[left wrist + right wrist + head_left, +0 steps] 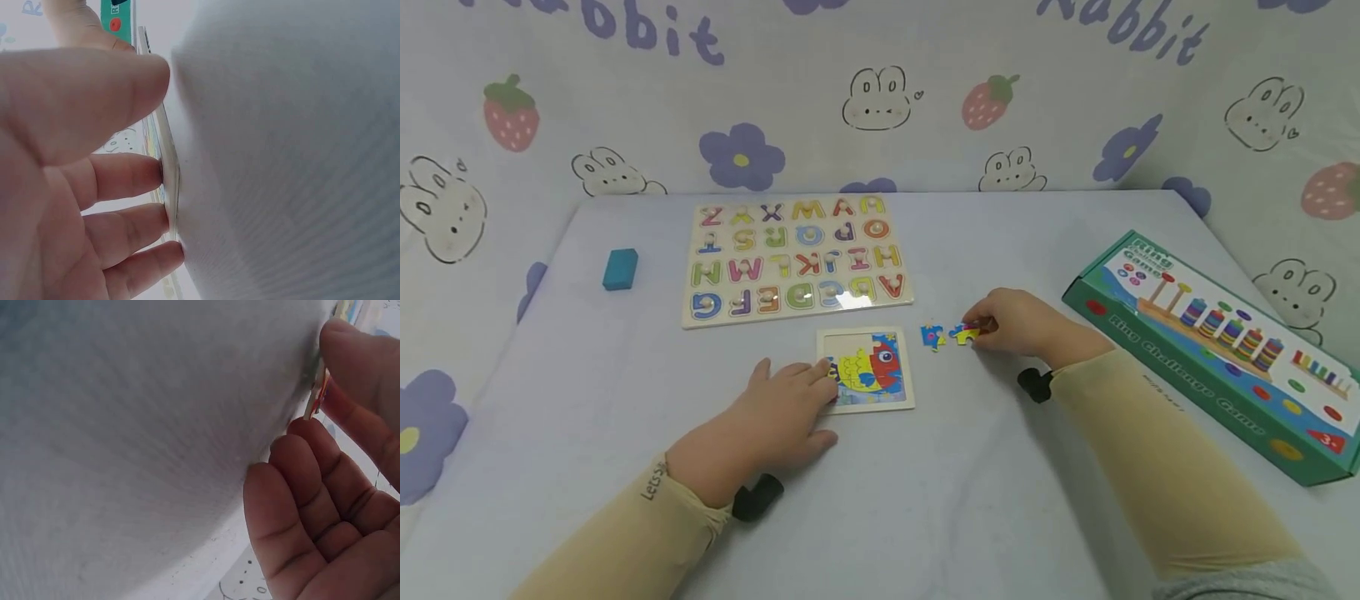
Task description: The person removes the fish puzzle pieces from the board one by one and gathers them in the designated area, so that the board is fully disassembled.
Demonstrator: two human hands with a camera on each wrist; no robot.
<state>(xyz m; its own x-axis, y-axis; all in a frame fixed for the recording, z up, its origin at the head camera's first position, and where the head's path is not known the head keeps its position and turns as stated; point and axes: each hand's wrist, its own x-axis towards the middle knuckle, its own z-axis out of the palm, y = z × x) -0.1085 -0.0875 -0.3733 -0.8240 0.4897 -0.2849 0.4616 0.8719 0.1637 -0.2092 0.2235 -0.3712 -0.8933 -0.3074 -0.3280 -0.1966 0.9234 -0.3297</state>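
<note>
Left hand (771,429) extended, fingers loosely straight, rests its fingertips on the left edge of a partly filled fish puzzle (847,342) lying flat; just right of it lies a blue piece (932,336), then a multicoloured piece (964,335), pinched by the right hand (1021,329), near a green box (1206,362).

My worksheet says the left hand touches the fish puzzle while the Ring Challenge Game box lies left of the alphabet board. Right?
Wrong side: the head view shows the Ring Challenge Game box lying right of the alphabet board. The left hand does touch the fish puzzle.
</note>
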